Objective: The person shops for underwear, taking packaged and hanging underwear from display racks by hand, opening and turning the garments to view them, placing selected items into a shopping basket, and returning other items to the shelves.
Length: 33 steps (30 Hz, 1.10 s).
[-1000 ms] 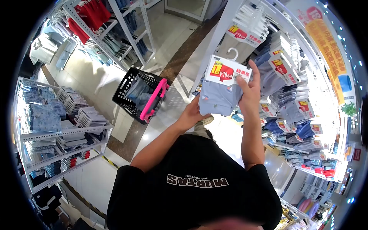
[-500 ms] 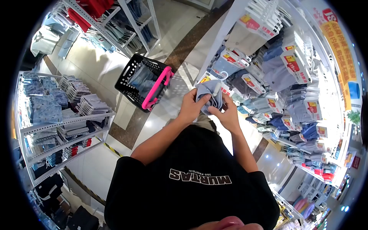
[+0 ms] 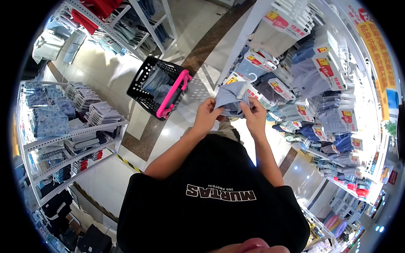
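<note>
In front of my chest, a grey-blue cloth garment point(image 3: 229, 96) is stretched between both hands, with a white hanger hook point(image 3: 252, 77) showing just beyond it. My left hand point(image 3: 206, 114) pinches its left edge between thumb and fingers. The right edge is gripped by my right hand point(image 3: 255, 114), thumb on top. What kind of garment it is cannot be made out. Similar grey-blue garments point(image 3: 310, 78) on white hangers with red and yellow price cards point(image 3: 325, 67) hang close beyond my right hand.
A black shopping basket point(image 3: 137, 90) with a pink handle point(image 3: 179, 88) stands on the floor to the left, holding folded denim point(image 3: 158, 83). White shelving point(image 3: 76, 134) with folded clothes is at far left. Another clothes rack point(image 3: 147, 27) stands at the back. The tall display rack point(image 3: 238, 42) lines the right.
The bunched garment has been spread wider and flatter between my hands. My right hand has moved slightly up and right, and its thumb has shifted along the cloth.
</note>
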### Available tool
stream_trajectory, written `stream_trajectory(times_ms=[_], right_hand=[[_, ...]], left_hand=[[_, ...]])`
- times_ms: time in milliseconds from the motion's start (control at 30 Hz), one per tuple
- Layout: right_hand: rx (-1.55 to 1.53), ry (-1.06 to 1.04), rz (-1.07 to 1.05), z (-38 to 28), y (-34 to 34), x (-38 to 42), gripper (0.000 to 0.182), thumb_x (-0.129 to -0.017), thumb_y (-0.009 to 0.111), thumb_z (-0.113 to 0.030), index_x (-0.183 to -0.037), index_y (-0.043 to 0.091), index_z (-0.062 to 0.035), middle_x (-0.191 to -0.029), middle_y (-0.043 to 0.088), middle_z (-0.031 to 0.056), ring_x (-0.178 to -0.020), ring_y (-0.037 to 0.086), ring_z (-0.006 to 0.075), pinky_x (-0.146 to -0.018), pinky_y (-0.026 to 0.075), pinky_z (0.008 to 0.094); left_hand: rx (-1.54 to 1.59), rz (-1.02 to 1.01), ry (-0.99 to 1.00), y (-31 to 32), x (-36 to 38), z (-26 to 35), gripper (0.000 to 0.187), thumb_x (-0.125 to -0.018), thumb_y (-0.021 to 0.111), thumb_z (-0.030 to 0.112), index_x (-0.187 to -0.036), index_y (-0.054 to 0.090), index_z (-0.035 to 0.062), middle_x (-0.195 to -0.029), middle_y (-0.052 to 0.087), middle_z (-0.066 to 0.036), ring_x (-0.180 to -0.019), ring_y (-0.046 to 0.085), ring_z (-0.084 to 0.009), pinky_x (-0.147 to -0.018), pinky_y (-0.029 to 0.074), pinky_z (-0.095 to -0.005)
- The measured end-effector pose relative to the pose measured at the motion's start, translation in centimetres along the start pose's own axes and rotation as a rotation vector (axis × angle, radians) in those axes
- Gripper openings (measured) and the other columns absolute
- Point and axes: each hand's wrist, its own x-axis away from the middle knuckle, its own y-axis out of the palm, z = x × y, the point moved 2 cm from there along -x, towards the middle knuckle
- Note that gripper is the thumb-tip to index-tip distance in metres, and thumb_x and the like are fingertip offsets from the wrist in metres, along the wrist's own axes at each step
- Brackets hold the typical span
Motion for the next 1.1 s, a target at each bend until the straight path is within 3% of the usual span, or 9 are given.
stream_trajectory(times_ms=[167,233,333,400,567,700,767,967,1100], right_hand=[[0.122,-0.007,-0.010,-0.1,-0.9,0.1,0.017,-0.092,0.068,-0.017,-0.097,0.069,-0.0008,-0.086,0.064,0.0026,-0.074,0.056,0.0089,-0.067,0.045,0.0246],[0.166,0.011,0.013,-0.3,-0.9,0.2,0.016,-0.092,0.069,-0.018,-0.095,0.070,-0.0018,-0.087,0.065,0.0067,-0.075,0.058,0.0142,-0.069,0.047,0.0281],[0.527,-0.393,-0.083,-2.5,0.0,1.0,0.016,-0.091,0.070,-0.018,-0.097,0.072,-0.0029,-0.086,0.063,0.0080,-0.078,0.057,0.0172,-0.069,0.044,0.0302],[0.487,-0.391,-0.091,-2.7,0.1,1.4,0.018,-0.089,0.069,-0.019,-0.102,0.074,-0.0076,-0.095,0.064,0.0205,-0.090,0.061,0.0351,-0.082,0.049,0.0395],[0.271,-0.089,-0.063,-1.3,-1.8,0.5,0.022,-0.091,0.064,-0.010,-0.111,0.072,-0.0051,-0.102,0.065,0.0136,-0.089,0.062,0.0227,-0.078,0.048,0.0316],[0.129,-0.341,0.106,-4.1,-3.4,-2.6,0.030,-0.092,0.060,-0.001,-0.121,0.067,-0.0047,-0.115,0.066,0.0066,-0.091,0.057,0.0093,-0.076,0.045,0.0218],[0.180,-0.330,0.134,-7.7,-4.5,-4.3,0.032,-0.092,0.058,0.002,-0.122,0.067,-0.0047,-0.122,0.064,0.0070,-0.103,0.055,0.0087,-0.083,0.043,0.0196],[0.035,-0.723,0.253,-14.7,-5.9,-9.8,0.021,-0.094,0.059,0.001,-0.111,0.071,-0.0047,-0.101,0.067,-0.0004,-0.086,0.054,0.0042,-0.074,0.041,0.0182],[0.171,-0.581,0.116,-16.0,-6.0,-12.3,0.019,-0.093,0.059,0.002,-0.104,0.073,-0.0038,-0.093,0.064,-0.0031,-0.076,0.047,0.0033,-0.068,0.036,0.0177]], left_hand=[[0.022,-0.098,0.016,1.2,0.6,1.1,0.052,-0.092,0.069,0.020,-0.134,0.044,0.0029,-0.120,0.060,-0.007,-0.105,0.061,-0.0171,-0.082,0.056,-0.0344],[0.067,-0.104,0.051,2.0,0.6,1.0,0.052,-0.091,0.071,0.020,-0.131,0.045,0.0002,-0.116,0.060,-0.008,-0.098,0.062,-0.0152,-0.077,0.055,-0.0303],[0.181,-0.084,-0.006,3.3,0.8,2.1,0.048,-0.090,0.072,0.017,-0.127,0.050,-0.0013,-0.112,0.062,-0.008,-0.095,0.063,-0.0146,-0.076,0.054,-0.0289],[0.160,-0.042,-0.046,3.4,0.4,2.1,0.042,-0.089,0.071,0.014,-0.123,0.054,-0.0015,-0.109,0.064,-0.009,-0.094,0.064,-0.0148,-0.077,0.054,-0.0295],[0.082,0.033,-0.060,1.1,-0.6,-0.3,0.030,-0.088,0.066,0.009,-0.115,0.060,-0.0025,-0.103,0.067,-0.010,-0.091,0.066,-0.0160,-0.077,0.055,-0.0298],[0.070,0.004,-0.109,1.1,-0.2,-0.3,0.031,-0.093,0.059,0.012,-0.119,0.054,-0.0033,-0.108,0.065,-0.014,-0.088,0.067,-0.0201,-0.075,0.055,-0.0301],[0.036,-0.006,-0.132,0.8,-0.2,-0.8,0.027,-0.096,0.057,0.015,-0.117,0.055,-0.0026,-0.106,0.065,-0.015,-0.085,0.067,-0.0203,-0.073,0.055,-0.0298],[-0.027,-0.060,-0.133,0.3,0.3,-1.9,0.027,-0.096,0.060,0.019,-0.114,0.057,-0.0015,-0.102,0.066,-0.013,-0.082,0.067,-0.0186,-0.072,0.054,-0.0290],[-0.042,-0.066,-0.113,0.3,0.8,-1.7,0.025,-0.096,0.060,0.020,-0.112,0.059,0.0001,-0.101,0.066,-0.011,-0.082,0.066,-0.0180,-0.073,0.054,-0.0295]])
